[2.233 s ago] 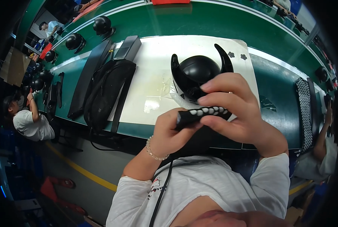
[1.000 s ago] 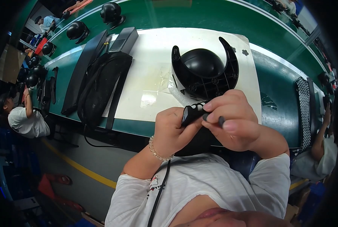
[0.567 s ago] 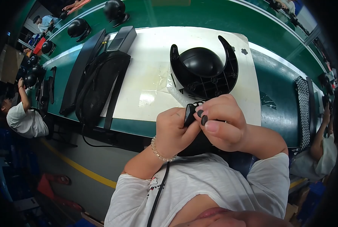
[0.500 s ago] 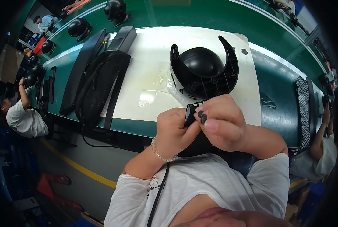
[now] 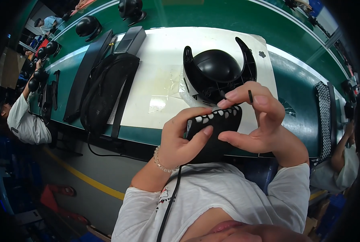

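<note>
A: In the head view, low in the centre of the frame, the left hand [image 5: 179,139] is wrapped around a flat black part [image 5: 212,131] with a row of pale slots along its top edge, fingers closed on it.

B: And the right hand [image 5: 257,121]?

A: Its thumb steadies the part's right side, while the index finger and thumb tip pinch a small black pin [image 5: 250,97] just above the slots. So both hands are gripping.

B: What could slip?

A: The pin, I'd judge. It is tiny and held only at the fingertips; dropped, it could vanish against the black dome-shaped shell with two horns [image 5: 218,72] right behind, upper centre, on the white mat [image 5: 156,80] of the green worktop [image 5: 301,80].

B: Anything else?

A: A skewed pin might jam in a slot. The black bag [image 5: 103,94] at left lies well apart.
</note>
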A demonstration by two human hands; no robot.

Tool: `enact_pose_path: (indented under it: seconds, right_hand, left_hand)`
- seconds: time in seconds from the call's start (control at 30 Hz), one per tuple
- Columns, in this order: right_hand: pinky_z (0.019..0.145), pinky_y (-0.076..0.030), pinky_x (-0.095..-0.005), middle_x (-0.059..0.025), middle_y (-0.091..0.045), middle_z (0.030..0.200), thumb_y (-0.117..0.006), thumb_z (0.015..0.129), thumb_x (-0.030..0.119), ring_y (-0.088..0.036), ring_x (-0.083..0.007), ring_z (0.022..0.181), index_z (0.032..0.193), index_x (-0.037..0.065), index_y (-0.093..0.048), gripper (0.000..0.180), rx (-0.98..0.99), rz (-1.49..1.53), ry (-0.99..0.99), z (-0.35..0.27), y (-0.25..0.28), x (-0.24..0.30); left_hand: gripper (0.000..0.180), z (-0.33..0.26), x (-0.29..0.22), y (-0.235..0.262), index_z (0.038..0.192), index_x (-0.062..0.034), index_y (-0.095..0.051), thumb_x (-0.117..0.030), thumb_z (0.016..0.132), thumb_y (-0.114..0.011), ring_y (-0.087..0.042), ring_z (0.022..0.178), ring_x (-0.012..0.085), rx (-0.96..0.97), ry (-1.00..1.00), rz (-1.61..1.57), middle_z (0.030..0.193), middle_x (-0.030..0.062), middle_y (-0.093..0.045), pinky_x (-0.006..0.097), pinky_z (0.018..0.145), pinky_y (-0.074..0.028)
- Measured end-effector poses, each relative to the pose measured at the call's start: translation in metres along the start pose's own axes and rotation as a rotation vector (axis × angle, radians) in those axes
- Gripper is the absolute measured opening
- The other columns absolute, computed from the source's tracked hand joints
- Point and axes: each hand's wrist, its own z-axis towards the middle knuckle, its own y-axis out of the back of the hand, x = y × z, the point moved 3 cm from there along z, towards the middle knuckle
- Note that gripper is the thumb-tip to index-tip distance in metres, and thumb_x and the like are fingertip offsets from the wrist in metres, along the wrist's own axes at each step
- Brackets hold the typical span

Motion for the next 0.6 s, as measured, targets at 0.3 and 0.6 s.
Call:
enact_pose_path:
  seconds: [0.3,0.6]
  right_hand:
    - [0.066,-0.042,-0.0300,-0.0117,-0.051,0.103,-0.067,0.055,-0.013,-0.055,-0.0233,0.084,0.114,0.009,-0.044,0.067,-0.009,-0.073,0.088,-0.008,-0.013,0.003]
    - [0.056,-0.038,-0.0256,-0.0109,-0.051,0.106,-0.067,0.066,0.001,-0.055,-0.0169,0.075,0.110,0.015,-0.051,0.049,0.109,-0.264,0.261,-0.011,-0.012,0.008]
  left_hand:
    - [0.034,0.003,-0.005,0.005,0.099,-0.0030,-0.057,0.008,0.068,-0.064,-0.057,0.071,0.0193,-0.029,-0.277,0.134,0.083,0.0089,-0.059,0.026,0.062,-0.044]
    - [0.030,0.002,-0.012,0.004,0.091,-0.0015,-0.057,0.012,0.064,-0.063,-0.058,0.065,0.0200,-0.054,-0.334,0.199,0.077,0.0097,-0.060,0.026,0.056,-0.045]
